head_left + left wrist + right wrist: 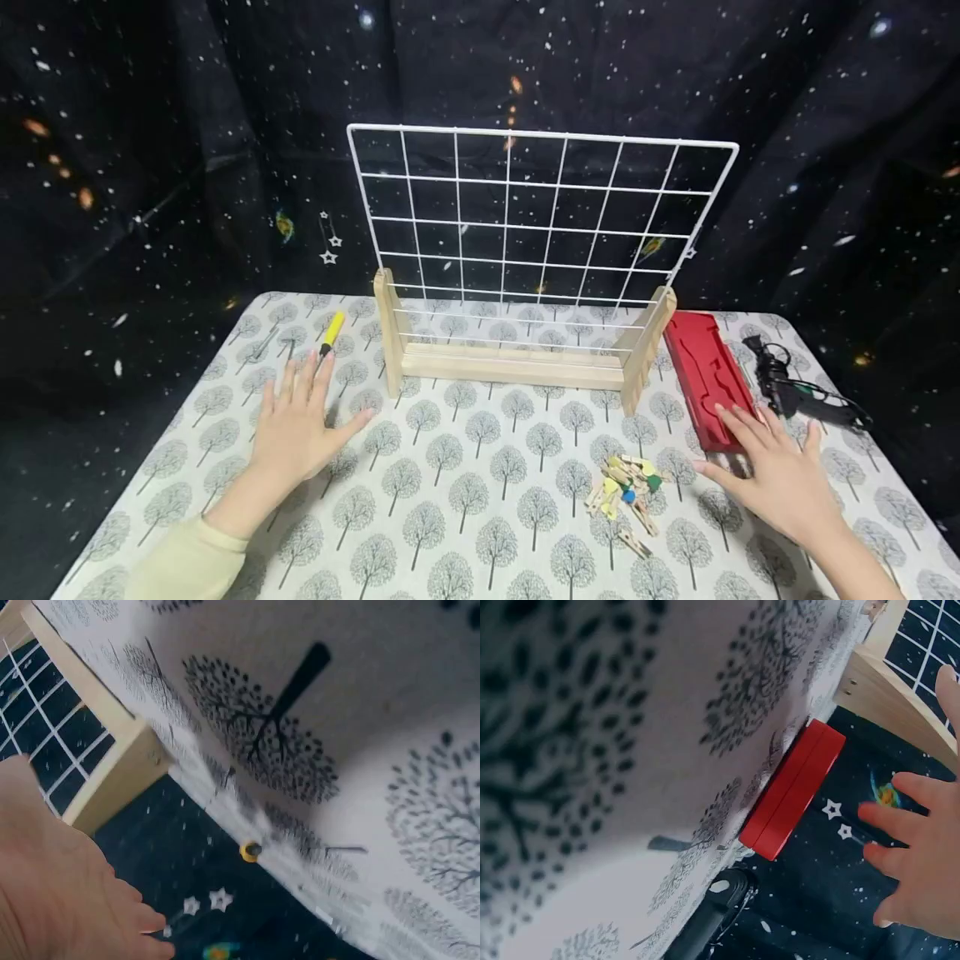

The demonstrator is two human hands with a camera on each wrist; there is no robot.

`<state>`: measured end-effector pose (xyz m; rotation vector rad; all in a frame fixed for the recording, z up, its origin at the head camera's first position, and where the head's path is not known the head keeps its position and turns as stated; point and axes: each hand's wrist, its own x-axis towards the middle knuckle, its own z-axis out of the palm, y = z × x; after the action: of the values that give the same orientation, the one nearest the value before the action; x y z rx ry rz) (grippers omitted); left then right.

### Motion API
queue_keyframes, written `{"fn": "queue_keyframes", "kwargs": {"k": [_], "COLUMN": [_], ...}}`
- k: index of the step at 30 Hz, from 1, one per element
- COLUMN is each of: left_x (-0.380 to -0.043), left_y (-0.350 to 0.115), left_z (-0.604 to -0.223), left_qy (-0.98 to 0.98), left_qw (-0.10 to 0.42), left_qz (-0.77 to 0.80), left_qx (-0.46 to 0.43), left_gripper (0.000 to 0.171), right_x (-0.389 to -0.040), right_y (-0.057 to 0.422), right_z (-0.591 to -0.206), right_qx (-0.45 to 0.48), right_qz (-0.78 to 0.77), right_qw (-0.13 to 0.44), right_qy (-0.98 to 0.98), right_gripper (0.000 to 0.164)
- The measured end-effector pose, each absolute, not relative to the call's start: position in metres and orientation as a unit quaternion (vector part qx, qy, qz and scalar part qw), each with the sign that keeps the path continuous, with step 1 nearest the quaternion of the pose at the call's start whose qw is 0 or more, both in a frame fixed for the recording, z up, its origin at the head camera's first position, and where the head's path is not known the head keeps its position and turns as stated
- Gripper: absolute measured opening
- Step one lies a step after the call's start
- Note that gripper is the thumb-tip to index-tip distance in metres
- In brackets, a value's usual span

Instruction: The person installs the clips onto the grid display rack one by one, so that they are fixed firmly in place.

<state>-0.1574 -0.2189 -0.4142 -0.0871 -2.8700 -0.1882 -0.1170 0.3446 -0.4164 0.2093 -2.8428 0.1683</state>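
My left hand [296, 425] is spread flat with straight fingers over the left side of the table, holding nothing. Just past its fingertips lies a screwdriver-like tool with a yellow handle [333, 329]. On the right, my right hand [783, 479] is also spread, its fingers straight, near the front end of a red molded tray [708, 379]. Whether those fingertips touch the tray I cannot tell. To the left of that hand is a pile of small wooden clothespins [626, 487], some with yellow, green or blue pieces. A white wire grid [536, 225] stands upright in a wooden base [510, 367] between the hands.
Beyond the red tray lies a black tool with a looped cord [802, 387]. Thin metal pieces [262, 343] lie at the far left. A tree-patterned cloth [465, 533] covers the table, and a dark star-print curtain [480, 67] hangs behind.
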Motion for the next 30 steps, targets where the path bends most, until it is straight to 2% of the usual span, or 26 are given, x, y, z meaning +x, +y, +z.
{"fn": "queue_keyframes", "kwargs": {"k": [3, 6, 9, 11, 16, 19, 23, 30], "left_x": [-0.163, -0.178, -0.199, -0.215, -0.247, -0.255, -0.254, -0.267], "left_y": [-0.224, -0.226, -0.22, -0.212, -0.189, -0.18, -0.181, -0.186], "left_z": [-0.405, -0.384, -0.363, -0.352, -0.34, -0.343, -0.347, -0.361], "left_qy": [-0.984, -0.976, -0.957, -0.941, -0.835, -0.744, -0.723, -0.728], "left_qw": [0.145, 0.111, 0.061, 0.056, 0.085, 0.062, 0.05, 0.068], "left_qz": [-0.104, -0.187, -0.278, -0.325, -0.526, -0.647, -0.674, -0.664], "left_qx": [-0.004, -0.011, -0.051, -0.079, -0.138, -0.157, -0.144, -0.154], "left_gripper": [0.093, 0.087, 0.079, 0.074, 0.057, 0.049, 0.046, 0.044], "right_x": [-0.116, -0.117, -0.125, -0.135, -0.159, -0.166, -0.169, -0.173], "right_y": [0.341, 0.333, 0.321, 0.311, 0.285, 0.281, 0.28, 0.272], "right_z": [-0.411, -0.41, -0.416, -0.421, -0.429, -0.431, -0.432, -0.435], "right_qx": [0.045, 0.028, 0.065, 0.115, 0.252, 0.309, 0.35, 0.376], "right_qz": [0.088, 0.146, 0.233, 0.274, 0.282, 0.27, 0.244, 0.244], "right_qw": [0.149, 0.129, 0.085, 0.061, 0.024, -0.017, -0.063, -0.086], "right_qy": [-0.984, -0.981, -0.966, -0.953, -0.926, -0.912, -0.902, -0.89], "right_gripper": [0.065, 0.049, 0.033, 0.027, 0.031, 0.033, 0.033, 0.029]}}
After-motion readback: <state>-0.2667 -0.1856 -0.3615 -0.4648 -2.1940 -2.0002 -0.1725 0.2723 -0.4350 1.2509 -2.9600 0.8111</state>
